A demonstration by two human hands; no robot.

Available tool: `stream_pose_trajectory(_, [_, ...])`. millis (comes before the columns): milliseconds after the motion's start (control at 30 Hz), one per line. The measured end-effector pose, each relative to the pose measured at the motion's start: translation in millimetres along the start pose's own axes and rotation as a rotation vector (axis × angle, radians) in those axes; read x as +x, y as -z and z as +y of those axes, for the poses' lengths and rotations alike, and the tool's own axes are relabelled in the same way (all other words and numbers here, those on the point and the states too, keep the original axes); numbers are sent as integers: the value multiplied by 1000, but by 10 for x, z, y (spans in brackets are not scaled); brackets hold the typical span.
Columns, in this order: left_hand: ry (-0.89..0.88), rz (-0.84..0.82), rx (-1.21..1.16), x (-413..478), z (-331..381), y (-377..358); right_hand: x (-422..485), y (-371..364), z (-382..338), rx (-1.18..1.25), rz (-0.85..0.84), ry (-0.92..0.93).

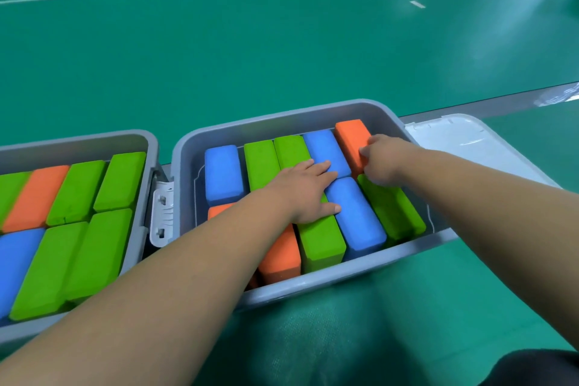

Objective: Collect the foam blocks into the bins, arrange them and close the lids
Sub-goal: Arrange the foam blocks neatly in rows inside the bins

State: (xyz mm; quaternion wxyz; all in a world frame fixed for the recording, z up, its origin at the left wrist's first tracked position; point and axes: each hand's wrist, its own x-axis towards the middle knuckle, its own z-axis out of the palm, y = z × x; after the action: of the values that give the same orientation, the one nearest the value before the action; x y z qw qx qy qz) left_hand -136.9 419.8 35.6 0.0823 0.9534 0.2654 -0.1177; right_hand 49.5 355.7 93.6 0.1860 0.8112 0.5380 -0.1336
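Two grey bins stand side by side on the green floor, both packed with green, blue and orange foam blocks. In the right bin (316, 113), my left hand (305, 188) lies flat with straight fingers across a green block (319, 241) and the blue blocks (355, 216) in the middle. At the bin's far right corner, my right hand (383, 158) curls its fingers round the edge of an orange block (352, 138). A green block (391, 210) lies below that hand. The left bin (94, 142) holds several blocks in tidy rows.
A white lid (479, 141) lies open on the floor to the right of the right bin. A white latch (163, 213) sits between the two bins. My dark knee (539, 368) shows at the bottom right. White court lines cross the floor beyond.
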Motion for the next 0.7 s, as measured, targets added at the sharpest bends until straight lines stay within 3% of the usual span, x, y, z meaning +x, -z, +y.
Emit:
stream_pose_trajectory(233, [-5, 1, -22, 41, -39, -23, 77, -86, 9, -38, 0, 92])
stream_pose_trajectory(533, [10, -30, -32, -7, -17, 16, 70, -53, -71, 26, -52, 34])
stream_pose_trajectory(700, [2, -71, -65, -111, -135, 122, -19, -91, -106, 99, 99, 4])
